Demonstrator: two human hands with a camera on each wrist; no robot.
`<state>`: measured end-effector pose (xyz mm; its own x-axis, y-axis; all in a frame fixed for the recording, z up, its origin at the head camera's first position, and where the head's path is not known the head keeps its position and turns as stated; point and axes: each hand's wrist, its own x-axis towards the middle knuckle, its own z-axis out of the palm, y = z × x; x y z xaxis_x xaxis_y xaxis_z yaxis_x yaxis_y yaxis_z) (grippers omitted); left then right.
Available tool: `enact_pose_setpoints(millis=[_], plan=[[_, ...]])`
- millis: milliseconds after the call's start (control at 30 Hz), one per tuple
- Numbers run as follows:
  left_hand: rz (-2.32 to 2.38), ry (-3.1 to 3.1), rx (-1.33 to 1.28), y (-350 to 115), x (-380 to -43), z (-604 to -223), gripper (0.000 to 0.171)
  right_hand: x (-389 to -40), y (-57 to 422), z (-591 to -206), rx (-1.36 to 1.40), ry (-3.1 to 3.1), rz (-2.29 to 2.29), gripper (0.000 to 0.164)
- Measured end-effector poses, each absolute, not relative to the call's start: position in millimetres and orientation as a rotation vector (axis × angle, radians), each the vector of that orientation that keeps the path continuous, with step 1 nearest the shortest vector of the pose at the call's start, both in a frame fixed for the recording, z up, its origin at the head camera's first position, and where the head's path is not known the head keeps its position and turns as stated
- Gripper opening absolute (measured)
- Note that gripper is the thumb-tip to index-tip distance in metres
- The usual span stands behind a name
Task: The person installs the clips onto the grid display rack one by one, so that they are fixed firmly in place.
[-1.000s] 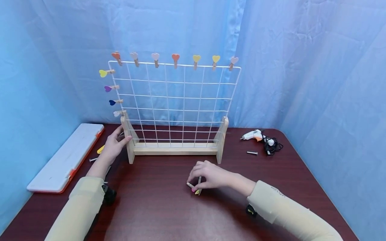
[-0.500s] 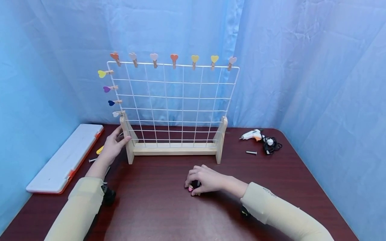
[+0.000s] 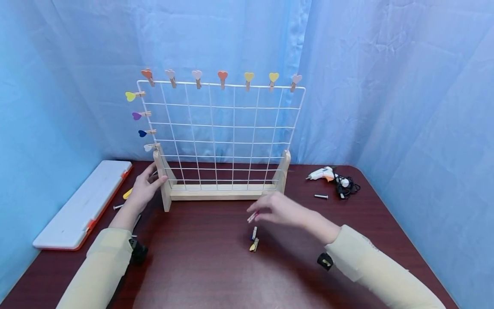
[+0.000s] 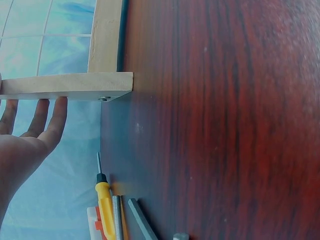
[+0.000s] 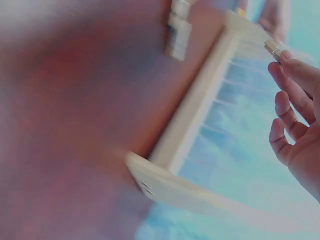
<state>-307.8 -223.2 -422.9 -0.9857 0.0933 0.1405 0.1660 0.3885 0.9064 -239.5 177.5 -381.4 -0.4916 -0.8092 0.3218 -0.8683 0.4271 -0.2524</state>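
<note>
A white wire grid [image 3: 233, 126] stands in a wooden stand [image 3: 224, 195]. My left hand [image 3: 146, 186] grips the stand's left leg, thumb over its front edge and fingertips against its outer side, as the left wrist view [image 4: 37, 132] shows too. Raised over the table, my right hand [image 3: 279, 209] pinches a small wooden clothespin [image 3: 252, 217] with a pink heart; in the right wrist view the clothespin [image 5: 272, 49] juts from between thumb and forefinger. Below that hand lie a clothespin with a dark blue end [image 3: 254, 233] and one with a yellow heart [image 3: 254, 245].
Heart clothespins line the grid's top edge [image 3: 222, 77] and left edge [image 3: 142, 133]. A white case [image 3: 85, 201] lies left, beside a yellow screwdriver [image 4: 104, 200] and metal rods [image 4: 141, 220]. A glue gun [image 3: 323, 173], its black cord [image 3: 347, 186] and a bolt [image 3: 321, 196] lie right.
My right hand has picked up the pink-heart clothespin and lifted it toward the grid, uncovering two other clothespins on the table. The left hand has stayed on the stand's leg.
</note>
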Motion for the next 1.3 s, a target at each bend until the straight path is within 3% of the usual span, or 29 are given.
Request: enact_pose_setpoints(millis=[400, 700, 900, 1300], plan=[[-1.685, -2.556, -0.241, -226, -309, -428, 0.072, -251, 231, -270, 0.792, -2.381, 0.874, 0.014], [-1.669, -2.572, -0.238, -227, -309, -427, 0.075, -266, 243, -227, 0.217, -2.031, 1.402, 0.026], [-1.672, -2.562, -0.238, -225, -310, -428, 0.07, -277, 240, -218, 0.109, -1.872, 1.609, 0.026], [-1.673, -2.559, -0.24, -224, -312, -428, 0.071, -298, 238, -222, 0.11, -1.932, 1.58, 0.032]])
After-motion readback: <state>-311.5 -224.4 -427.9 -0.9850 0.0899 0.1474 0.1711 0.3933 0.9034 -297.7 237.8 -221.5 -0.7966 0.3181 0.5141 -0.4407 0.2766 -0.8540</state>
